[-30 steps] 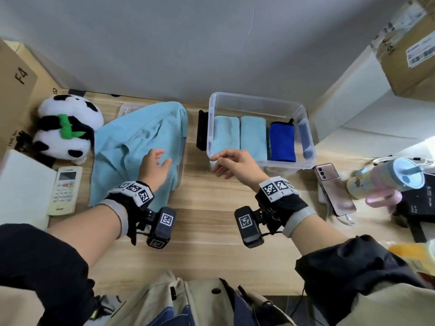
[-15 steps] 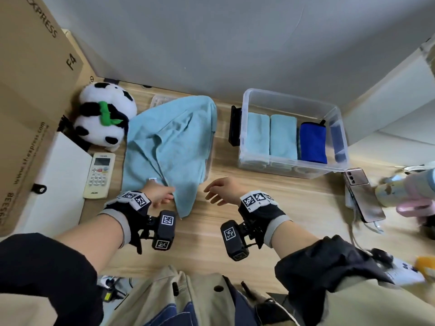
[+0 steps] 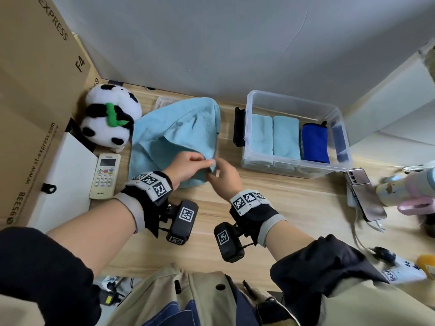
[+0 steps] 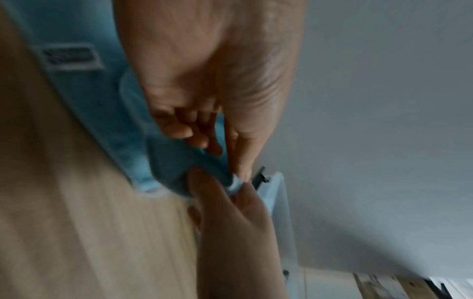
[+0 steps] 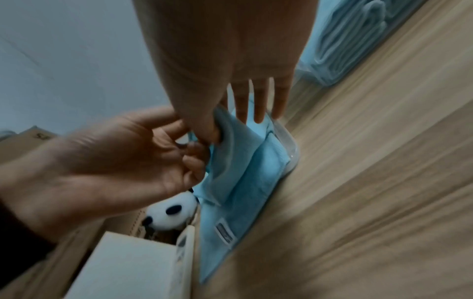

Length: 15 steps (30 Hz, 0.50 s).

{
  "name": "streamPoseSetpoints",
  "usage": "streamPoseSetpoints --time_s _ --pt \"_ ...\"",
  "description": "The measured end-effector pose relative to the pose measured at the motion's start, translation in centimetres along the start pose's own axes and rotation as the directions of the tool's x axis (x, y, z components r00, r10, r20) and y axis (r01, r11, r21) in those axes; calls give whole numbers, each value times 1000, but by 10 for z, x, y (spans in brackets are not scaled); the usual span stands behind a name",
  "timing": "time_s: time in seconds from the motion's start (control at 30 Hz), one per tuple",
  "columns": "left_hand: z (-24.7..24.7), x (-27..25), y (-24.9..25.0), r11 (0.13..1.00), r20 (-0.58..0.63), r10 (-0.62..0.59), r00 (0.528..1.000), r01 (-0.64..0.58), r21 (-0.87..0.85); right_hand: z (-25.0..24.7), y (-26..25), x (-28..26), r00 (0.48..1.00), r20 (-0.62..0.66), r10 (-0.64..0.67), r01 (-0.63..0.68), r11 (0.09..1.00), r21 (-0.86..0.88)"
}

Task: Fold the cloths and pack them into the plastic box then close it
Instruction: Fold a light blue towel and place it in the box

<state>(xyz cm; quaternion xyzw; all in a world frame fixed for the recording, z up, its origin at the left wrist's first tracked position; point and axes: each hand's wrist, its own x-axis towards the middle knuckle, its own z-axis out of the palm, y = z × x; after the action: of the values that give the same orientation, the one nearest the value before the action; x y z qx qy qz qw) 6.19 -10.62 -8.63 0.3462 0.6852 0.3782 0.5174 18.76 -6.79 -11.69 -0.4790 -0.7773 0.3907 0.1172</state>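
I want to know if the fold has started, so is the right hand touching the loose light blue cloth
Touching. In the right wrist view the right hand's thumb and forefinger pinch the light blue cloth's corner, beside the left hand.

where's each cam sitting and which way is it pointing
Head: worn on the head, looking down at the table; shows both forearms, left hand and right hand pinching the light blue cloth beside the plastic box.
Left wrist: under the left hand, looking along its fingers at the cloth corner.
Right wrist: under the right hand, facing the panda toy.
Shared: both hands and the cloth.
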Motion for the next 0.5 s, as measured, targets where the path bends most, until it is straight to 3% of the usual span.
streamPoseSetpoints --time_s 0.13,0.2,0.3,0.4,0.5 --pt "4 0 27 979 -203 181 962 -197 -61 -39 -12 8 975 -190 116 -54 951 305" --pt "1 1 30 970 -253 241 937 -240 36 -66 -20 8 964 -193 183 -53 845 532" --pt "-2 3 32 926 -204 327 923 -271 261 -102 -32 2 960 -147 238 -33 618 785" --pt "9 6 33 882 -105 302 947 -236 409 -128 -32 -8 969 -171 181 24 616 788" --pt "27 3 27 901 -48 231 972 -195 387 -143 -25 -26 958 -229 173 62 654 754"
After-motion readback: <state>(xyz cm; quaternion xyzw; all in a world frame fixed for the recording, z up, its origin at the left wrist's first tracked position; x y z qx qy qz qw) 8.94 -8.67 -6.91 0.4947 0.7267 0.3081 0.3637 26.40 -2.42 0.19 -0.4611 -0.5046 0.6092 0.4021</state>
